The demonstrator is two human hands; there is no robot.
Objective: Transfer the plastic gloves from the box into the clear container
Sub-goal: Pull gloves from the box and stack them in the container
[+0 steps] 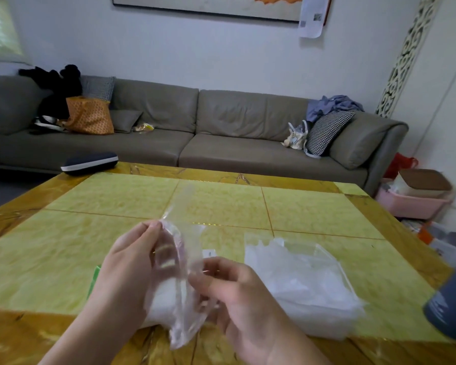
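My left hand [128,262] and my right hand [231,288] hold a thin plastic glove [181,262] between them above the near edge of the yellow-green table [132,196]. The left fingers pinch its upper part; the right fingers pinch its side. The glove hangs crumpled, one strip rising upward. To the right stands the clear container [324,306] with several white plastic gloves [282,262] heaped in it. A green edge, perhaps the box [94,277], peeks out behind my left wrist; most of it is hidden.
A dark grey bottle [452,304] stands at the table's right edge. A dark case [90,162] lies at the far left corner. A grey sofa [221,138] with bags and cushions runs behind. A pink basket [408,204] sits on the floor at right.
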